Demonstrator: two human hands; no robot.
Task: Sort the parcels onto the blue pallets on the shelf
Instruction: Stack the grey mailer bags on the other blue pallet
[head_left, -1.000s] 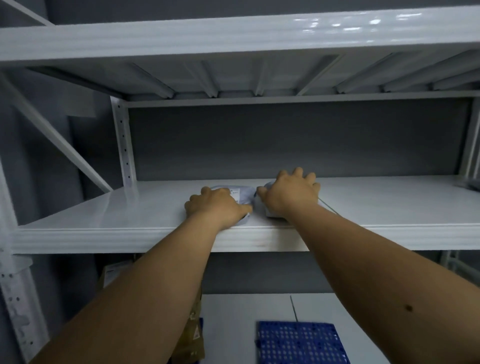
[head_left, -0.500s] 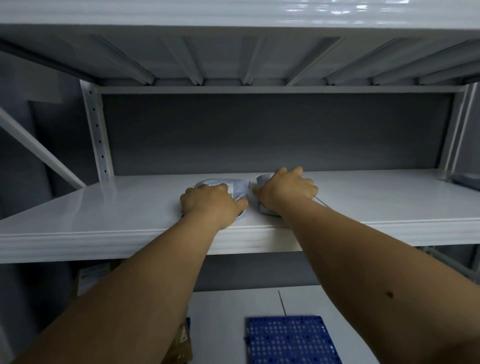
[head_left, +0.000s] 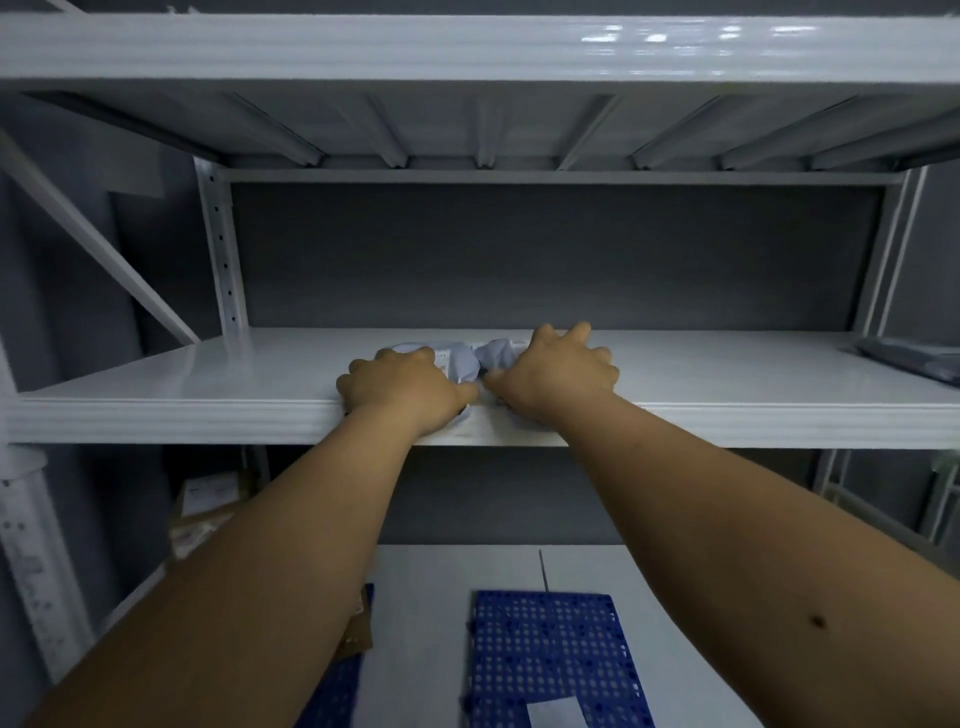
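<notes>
Two pale grey-blue soft parcels lie side by side near the front edge of the upper white shelf (head_left: 208, 379). My left hand (head_left: 400, 389) is closed over the left parcel (head_left: 460, 361), which carries a white label. My right hand (head_left: 558, 376) grips the right parcel (head_left: 496, 353), fingers curled over its top. Both parcels are mostly hidden under my hands. On the lower shelf a blue perforated pallet (head_left: 550, 649) lies with a white label at its near edge. A second blue pallet (head_left: 337, 686) shows at the left behind my forearm.
Brown cardboard parcels (head_left: 208, 509) stand at the left of the lower shelf. A dark grey bag (head_left: 914, 358) lies at the right end of the upper shelf. A shelf board hangs overhead, with white uprights and a diagonal brace on the left.
My hands have stayed on the two parcels, which now sit slightly closer to the shelf's front edge. My head has shifted, so the view of the shelf moved.
</notes>
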